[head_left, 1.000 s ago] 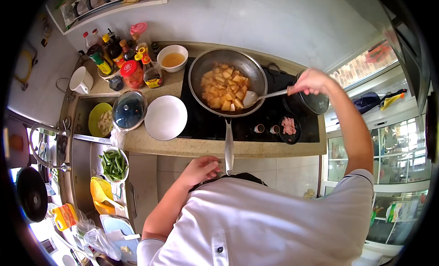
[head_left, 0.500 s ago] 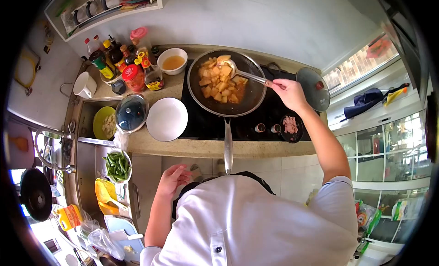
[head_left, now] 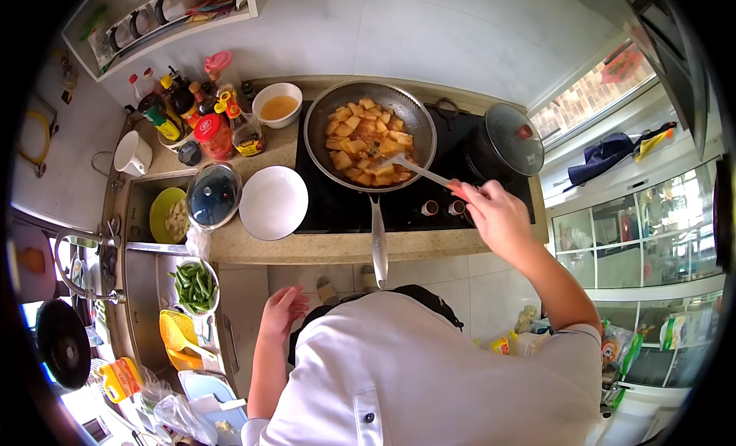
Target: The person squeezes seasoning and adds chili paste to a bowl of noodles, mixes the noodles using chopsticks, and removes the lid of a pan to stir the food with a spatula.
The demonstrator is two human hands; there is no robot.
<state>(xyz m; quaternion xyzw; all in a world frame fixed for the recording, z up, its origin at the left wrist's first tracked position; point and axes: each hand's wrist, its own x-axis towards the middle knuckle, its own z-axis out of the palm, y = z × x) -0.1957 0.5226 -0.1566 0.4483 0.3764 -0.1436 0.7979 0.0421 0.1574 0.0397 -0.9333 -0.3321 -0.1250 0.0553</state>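
My right hand is closed around the reddish end of a metal spatula. Its head is partly buried in chunky, sauce-coated yellow-brown food at the front right of a deep frying pan. That pan sits on the black cooktop, its metal handle pointing toward me. Below the counter edge, my left hand hangs with fingers loosely bent and apart, holding nothing. A white plate lies left of the pan, and a white bowl of light brown liquid stands behind it.
A lidded pot stands on the right of the cooktop. Sauce bottles and a red-lidded jar crowd the back left. A glass lid, a bowl of green peppers and a yellow strainer are at left.
My right hand has moved toward me, drawing the spatula from the back of the pan to its front right. It now covers the small dish of pink meat. My left hand has barely shifted.
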